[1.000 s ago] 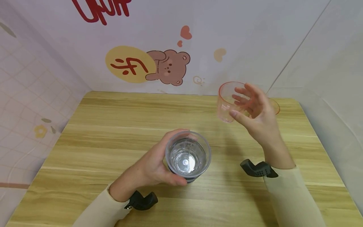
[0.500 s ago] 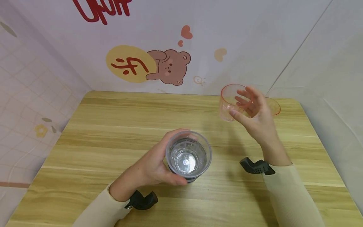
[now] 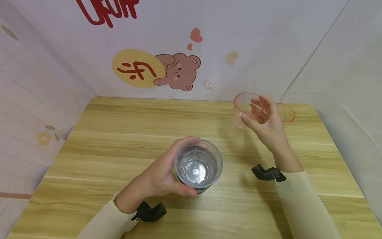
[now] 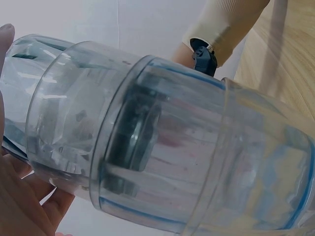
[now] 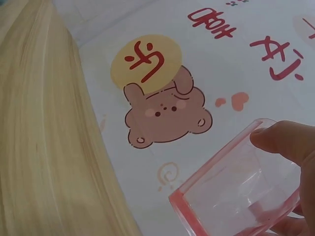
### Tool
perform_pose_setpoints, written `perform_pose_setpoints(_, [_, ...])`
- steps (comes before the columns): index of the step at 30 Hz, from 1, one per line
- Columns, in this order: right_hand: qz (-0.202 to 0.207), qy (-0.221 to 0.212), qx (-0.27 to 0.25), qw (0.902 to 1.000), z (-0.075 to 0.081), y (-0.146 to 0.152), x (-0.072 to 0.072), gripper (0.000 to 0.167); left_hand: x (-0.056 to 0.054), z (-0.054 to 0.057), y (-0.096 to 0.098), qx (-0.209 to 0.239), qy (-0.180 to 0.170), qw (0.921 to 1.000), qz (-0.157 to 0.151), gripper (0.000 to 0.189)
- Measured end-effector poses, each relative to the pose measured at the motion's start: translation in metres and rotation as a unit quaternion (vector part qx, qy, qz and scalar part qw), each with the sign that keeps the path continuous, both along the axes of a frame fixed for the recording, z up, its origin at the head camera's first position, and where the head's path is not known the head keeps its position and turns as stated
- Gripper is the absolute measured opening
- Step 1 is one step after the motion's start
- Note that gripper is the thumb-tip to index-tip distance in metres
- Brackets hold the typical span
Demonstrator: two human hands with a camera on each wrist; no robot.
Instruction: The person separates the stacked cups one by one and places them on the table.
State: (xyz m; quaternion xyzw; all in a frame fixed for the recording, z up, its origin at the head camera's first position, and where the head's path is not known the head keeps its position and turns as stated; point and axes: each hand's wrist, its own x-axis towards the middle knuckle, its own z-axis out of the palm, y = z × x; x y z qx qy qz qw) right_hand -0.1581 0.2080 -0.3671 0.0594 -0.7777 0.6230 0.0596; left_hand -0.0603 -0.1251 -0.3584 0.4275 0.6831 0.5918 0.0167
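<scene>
My left hand (image 3: 167, 172) grips a stack of clear plastic cups (image 3: 217, 162) near the middle of the table, its fingers and thumb around the side. In the left wrist view the stacked cups (image 4: 162, 142) run lengthwise, some with blue edges. At the back right, my right hand (image 3: 268, 124) holds a clear cup with an orange-red rim (image 3: 238, 116), thumb on the near side and fingers on the far side. The right wrist view shows this pinkish cup (image 5: 236, 182) tilted, with the thumb on its wall.
A clear round piece with an orange rim (image 3: 287, 113) lies at the table's back right, partly behind the right hand; its kind is unclear. The wooden table (image 3: 119, 126) meets a printed back wall (image 3: 262, 39). Side walls flank it.
My right hand has come down and slightly right with the orange-rimmed cup, uncovering more of the round piece behind it. The left hand and its stack stay in place.
</scene>
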Motion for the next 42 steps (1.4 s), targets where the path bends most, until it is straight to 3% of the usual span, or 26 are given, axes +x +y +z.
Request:
perform_pose_setpoints(10, [-0.008, -0.011, 0.011, 0.9998, -0.012, 0.005, -0.008, 0.086, 0.0, 0.0, 0.0, 0.002, -0.005, 1.0, -0.003, 0.103])
perform_pose_setpoints(32, [-0.026, -0.055, 0.071, 0.9956, -0.042, 0.02, -0.026, 0.098, 0.0, -0.001, -0.001, 0.003, -0.012, 0.9999, -0.009, 0.102])
perform_pose_setpoints(42, [-0.037, -0.067, 0.066, 0.9949, -0.054, 0.021, -0.03, 0.098, -0.001, -0.002, -0.001, 0.006, -0.009, 0.9998, -0.014, 0.101])
